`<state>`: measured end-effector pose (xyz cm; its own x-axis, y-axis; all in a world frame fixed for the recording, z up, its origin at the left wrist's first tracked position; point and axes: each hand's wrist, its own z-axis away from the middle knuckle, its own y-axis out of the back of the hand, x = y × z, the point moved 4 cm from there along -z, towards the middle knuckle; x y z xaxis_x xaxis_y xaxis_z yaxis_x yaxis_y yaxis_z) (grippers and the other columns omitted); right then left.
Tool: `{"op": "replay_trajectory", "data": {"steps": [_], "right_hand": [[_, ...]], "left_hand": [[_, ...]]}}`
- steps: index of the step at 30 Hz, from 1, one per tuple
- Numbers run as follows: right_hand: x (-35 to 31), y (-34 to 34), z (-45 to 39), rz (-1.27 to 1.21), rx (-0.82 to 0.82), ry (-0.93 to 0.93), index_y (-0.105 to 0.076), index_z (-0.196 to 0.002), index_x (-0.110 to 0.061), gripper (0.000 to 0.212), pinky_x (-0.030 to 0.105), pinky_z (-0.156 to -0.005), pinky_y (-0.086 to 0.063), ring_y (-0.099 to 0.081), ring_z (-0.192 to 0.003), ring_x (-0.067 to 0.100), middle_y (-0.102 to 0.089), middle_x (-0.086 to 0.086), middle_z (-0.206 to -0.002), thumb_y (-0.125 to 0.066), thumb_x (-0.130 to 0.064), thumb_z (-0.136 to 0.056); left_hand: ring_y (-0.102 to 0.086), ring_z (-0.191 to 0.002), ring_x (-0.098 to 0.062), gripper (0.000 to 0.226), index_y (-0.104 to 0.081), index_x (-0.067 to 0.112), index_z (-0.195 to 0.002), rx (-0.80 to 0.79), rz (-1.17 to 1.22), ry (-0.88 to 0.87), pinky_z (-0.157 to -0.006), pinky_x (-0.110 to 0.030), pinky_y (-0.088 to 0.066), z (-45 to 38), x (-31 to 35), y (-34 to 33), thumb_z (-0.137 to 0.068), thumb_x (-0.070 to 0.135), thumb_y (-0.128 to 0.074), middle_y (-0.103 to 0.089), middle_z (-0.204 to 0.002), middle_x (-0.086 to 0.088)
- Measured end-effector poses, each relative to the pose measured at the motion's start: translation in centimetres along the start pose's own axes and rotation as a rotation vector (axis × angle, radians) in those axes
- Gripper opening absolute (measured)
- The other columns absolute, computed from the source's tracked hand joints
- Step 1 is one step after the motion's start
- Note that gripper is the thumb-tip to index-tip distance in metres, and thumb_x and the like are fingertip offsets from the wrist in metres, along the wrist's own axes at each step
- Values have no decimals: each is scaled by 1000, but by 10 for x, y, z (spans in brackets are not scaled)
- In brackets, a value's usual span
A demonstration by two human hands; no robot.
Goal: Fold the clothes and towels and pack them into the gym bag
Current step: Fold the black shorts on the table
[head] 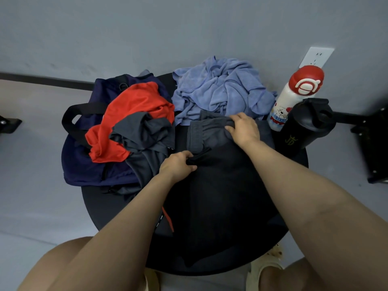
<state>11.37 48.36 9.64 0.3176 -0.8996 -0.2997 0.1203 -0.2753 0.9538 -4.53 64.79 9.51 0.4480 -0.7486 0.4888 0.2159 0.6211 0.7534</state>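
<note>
Dark grey shorts (212, 141) lie spread over the middle of the round black table (98, 202), waistband at the far end. My left hand (178, 164) pinches the shorts' black drawstring at the near side of the waistband. My right hand (243, 129) grips the far corner of the waistband. A navy gym bag (84, 164) with black handles lies at the table's left. A crumpled red and grey shirt (134, 114) rests on top of it. A rumpled light blue towel (218, 89) sits at the back of the table.
A white bottle with a red cap (294, 97) and a black bottle (304, 124) stand at the table's right edge. A wall socket (316, 57) is behind them. Black metal feet (375, 148) rest on the floor at right. My knees and sandals show below the table.
</note>
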Motion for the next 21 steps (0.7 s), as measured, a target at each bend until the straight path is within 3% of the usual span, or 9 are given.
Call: {"op": "replay_trajectory", "data": {"steps": [4,13,21], "right_hand": [[-9,-1,28,-56,141,74,-37,-146,-13,48,38,-118,-3,-20,-144,23,-31,7,-152,-41,-31,-101],[-23,-29,137,-12,11,93,-27,-149,-15,54,37,-119,1,-5,-148,17,-16,2,-159,-29,-40,-102],[-21,-39,212,28,-104,-25,-14,-153,-20,61,41,-119,6,5,-148,17,-3,3,-161,-21,-50,-100]], "left_hand": [[-50,-122,-23,43,-51,24,-130,25,7,55,-98,-33,-43,1,-2,-3,-89,34,-60,-54,-134,-1],[-57,-108,-27,34,-52,18,-124,124,65,150,-77,-28,-41,29,-5,-20,-92,31,-54,-61,-119,-7],[-56,-111,-30,38,-49,15,-127,263,153,224,-86,-34,-45,73,-21,-23,-93,33,-53,-61,-120,-10]]}}
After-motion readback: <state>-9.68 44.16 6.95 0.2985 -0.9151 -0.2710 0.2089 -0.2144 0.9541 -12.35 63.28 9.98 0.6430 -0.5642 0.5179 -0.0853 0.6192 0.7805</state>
